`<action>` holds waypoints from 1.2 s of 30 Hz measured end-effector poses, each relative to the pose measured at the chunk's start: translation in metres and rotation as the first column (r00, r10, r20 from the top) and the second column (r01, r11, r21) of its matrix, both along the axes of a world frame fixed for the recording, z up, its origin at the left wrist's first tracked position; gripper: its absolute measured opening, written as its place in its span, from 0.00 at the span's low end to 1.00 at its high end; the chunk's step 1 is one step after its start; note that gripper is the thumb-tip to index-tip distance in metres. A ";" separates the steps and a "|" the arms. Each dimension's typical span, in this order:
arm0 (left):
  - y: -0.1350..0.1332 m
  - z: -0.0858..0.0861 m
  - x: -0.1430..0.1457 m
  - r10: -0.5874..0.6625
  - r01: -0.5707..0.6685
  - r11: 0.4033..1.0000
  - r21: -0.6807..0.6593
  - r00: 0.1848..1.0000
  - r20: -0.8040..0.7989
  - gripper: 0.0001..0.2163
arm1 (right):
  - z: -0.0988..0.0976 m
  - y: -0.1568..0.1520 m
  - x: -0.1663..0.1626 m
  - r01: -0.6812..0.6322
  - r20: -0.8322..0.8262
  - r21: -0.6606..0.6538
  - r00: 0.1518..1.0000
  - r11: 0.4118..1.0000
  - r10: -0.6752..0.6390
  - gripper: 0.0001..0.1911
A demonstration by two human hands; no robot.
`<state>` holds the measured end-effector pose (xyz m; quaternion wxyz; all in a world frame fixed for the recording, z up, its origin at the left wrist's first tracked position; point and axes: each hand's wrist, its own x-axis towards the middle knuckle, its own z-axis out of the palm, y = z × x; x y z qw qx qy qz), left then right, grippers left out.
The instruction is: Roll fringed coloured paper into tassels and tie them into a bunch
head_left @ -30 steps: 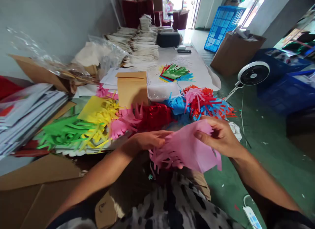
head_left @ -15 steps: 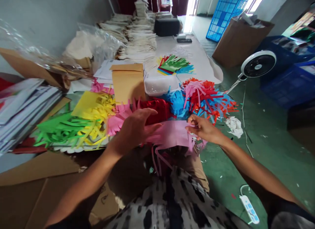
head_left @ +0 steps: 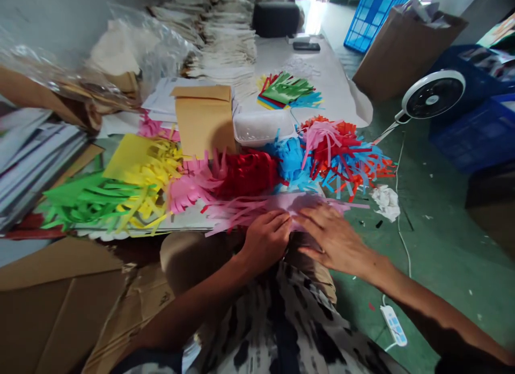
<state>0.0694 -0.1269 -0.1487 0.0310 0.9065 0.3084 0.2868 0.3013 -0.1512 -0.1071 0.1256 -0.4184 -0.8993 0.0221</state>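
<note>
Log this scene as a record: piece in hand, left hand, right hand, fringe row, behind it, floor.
Piece: pink fringed sheet, strips reaching out to both sides
Left hand: fingers curled at the sheet's near edge
Right hand: fingers spread over the sheet
Row, left to right: green fringe, yellow fringe, pink fringe, dark red fringe, blue fringe, mixed-color fringe
Behind: kraft envelope, white tray
Floor: power strip, crumpled white wad

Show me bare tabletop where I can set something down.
The white covering shows bare between the green-topped stack and the covering's curled right edge. Crowded: the near side, with green fringe, yellow fringe, pink fringe, dark red fringe, blue fringe, and the left hand and right hand on pale pink paper.
</note>
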 end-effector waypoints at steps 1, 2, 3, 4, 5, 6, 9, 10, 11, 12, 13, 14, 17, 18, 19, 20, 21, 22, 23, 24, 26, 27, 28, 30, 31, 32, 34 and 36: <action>-0.001 0.002 0.000 -0.008 0.008 1.000 -0.008 1.000 0.009 0.12 | -0.006 -0.003 -0.002 -0.004 0.005 0.006 1.000 1.000 0.004 0.25; -0.001 0.004 -0.002 -0.009 0.009 1.000 -0.021 1.000 0.018 0.11 | -0.011 -0.004 -0.002 0.008 -0.001 0.010 1.000 1.000 -0.008 0.20; -0.002 0.005 -0.003 -0.003 0.004 0.999 -0.036 1.000 0.027 0.10 | -0.016 -0.004 -0.001 0.029 -0.016 0.007 0.999 1.000 -0.029 0.16; -0.002 0.006 -0.006 0.011 -0.009 0.998 -0.057 0.999 0.034 0.09 | -0.019 -0.003 0.002 0.054 -0.040 -0.010 0.998 0.998 -0.055 0.13; -0.002 0.008 -0.009 0.032 -0.028 0.996 -0.090 0.999 0.038 0.08 | -0.020 -0.001 0.005 0.076 -0.070 -0.042 0.994 0.996 -0.079 0.13; 0.000 0.010 -0.013 0.055 -0.050 0.990 -0.134 0.998 0.040 0.07 | -0.020 0.002 0.009 0.093 -0.108 -0.087 0.989 0.992 -0.102 0.13; 0.009 0.019 -0.024 0.152 -0.139 0.933 -0.331 0.988 0.014 0.07 | -0.014 0.013 0.016 0.176 -0.225 -0.274 0.944 0.945 -0.241 0.14; 0.013 0.022 -0.027 0.190 -0.178 0.900 -0.398 0.982 -0.010 0.07 | -0.012 0.016 0.017 0.218 -0.240 -0.345 0.920 0.913 -0.311 0.15; 0.017 0.026 -0.028 0.230 -0.223 0.863 -0.454 0.972 -0.042 0.07 | -0.010 0.020 0.016 0.263 -0.237 -0.406 0.895 0.875 -0.379 0.17; 0.021 0.029 -0.029 0.266 -0.271 0.826 -0.495 0.960 -0.081 0.08 | -0.009 0.024 0.014 0.307 -0.217 -0.452 0.873 0.837 -0.437 0.18; 0.025 0.032 -0.028 0.297 -0.316 0.796 -0.516 0.947 -0.122 0.09 | -0.008 0.028 0.012 0.348 -0.185 -0.477 0.858 0.807 -0.480 0.19; 0.028 0.034 -0.026 0.318 -0.355 0.778 -0.519 0.934 -0.163 0.09 | -0.008 0.031 0.010 0.386 -0.149 -0.483 0.848 0.786 -0.508 0.20; 0.033 0.036 -0.020 0.360 -0.457 0.756 -0.469 0.888 -0.285 0.09 | -0.010 0.038 0.003 0.491 -0.043 -0.441 0.824 0.751 -0.565 0.20; 0.034 0.036 -0.018 0.371 -0.488 0.747 -0.452 0.869 -0.326 0.09 | -0.011 0.039 0.002 0.521 -0.012 -0.427 0.814 0.739 -0.581 0.20; 0.035 0.037 -0.016 0.383 -0.520 0.733 -0.438 0.848 -0.365 0.09 | -0.011 0.040 0.000 0.545 0.016 -0.417 0.805 0.728 -0.593 0.19; 0.037 0.037 -0.014 0.393 -0.548 0.719 -0.429 0.828 -0.400 0.10 | -0.011 0.041 -0.001 0.563 0.043 -0.409 0.798 0.718 -0.601 0.19; 0.039 0.037 -0.013 0.397 -0.569 0.706 -0.422 0.811 -0.429 0.10 | -0.011 0.042 -0.002 0.576 0.070 -0.402 0.794 0.712 -0.603 0.20; 0.040 0.037 -0.012 0.395 -0.580 0.699 -0.418 0.800 -0.451 0.10 | -0.011 0.042 -0.003 0.587 0.099 -0.394 0.792 0.708 -0.602 0.21; 0.042 0.037 -0.012 0.390 -0.587 0.695 -0.416 0.793 -0.467 0.10 | -0.011 0.043 -0.004 0.596 0.126 -0.382 0.791 0.706 -0.599 0.22; 0.044 0.037 -0.011 0.384 -0.588 0.694 -0.415 0.790 -0.478 0.10 | -0.011 0.043 -0.005 0.604 0.149 -0.371 0.789 0.706 -0.597 0.23; 0.047 0.037 -0.010 0.373 -0.584 0.699 -0.411 0.789 -0.488 0.10 | -0.012 0.044 -0.005 0.616 0.175 -0.350 0.783 0.706 -0.597 0.25; 0.048 0.036 -0.010 0.372 -0.584 0.703 -0.405 0.788 -0.490 0.10 | -0.013 0.044 -0.006 0.618 0.181 -0.342 0.783 0.708 -0.596 0.26; 0.048 0.035 -0.010 0.373 -0.586 0.706 -0.397 0.785 -0.495 0.10 | -0.013 0.044 -0.006 0.620 0.186 -0.335 0.782 0.709 -0.595 0.27; 0.047 0.033 -0.009 0.380 -0.595 0.711 -0.374 0.773 -0.508 0.11 | -0.015 0.044 -0.006 0.626 0.199 -0.317 0.778 0.713 -0.595 0.28; 0.046 0.032 -0.009 0.385 -0.599 0.717 -0.358 0.767 -0.513 0.11 | -0.015 0.044 -0.007 0.630 0.208 -0.303 0.776 0.715 -0.596 0.28; 0.045 0.030 -0.008 0.389 -0.596 0.729 -0.336 0.765 -0.513 0.11 | -0.016 0.044 -0.007 0.634 0.219 -0.287 0.773 0.718 -0.595 0.28; 0.043 0.027 -0.008 0.397 -0.567 0.777 -0.275 0.779 -0.485 0.11 | -0.017 0.044 -0.010 0.638 0.242 -0.257 0.770 0.726 -0.591 0.27; 0.042 0.025 -0.008 0.406 -0.507 0.844 -0.174 0.817 -0.409 0.09 | -0.018 0.044 -0.012 0.635 0.258 -0.232 0.771 0.737 -0.582 0.25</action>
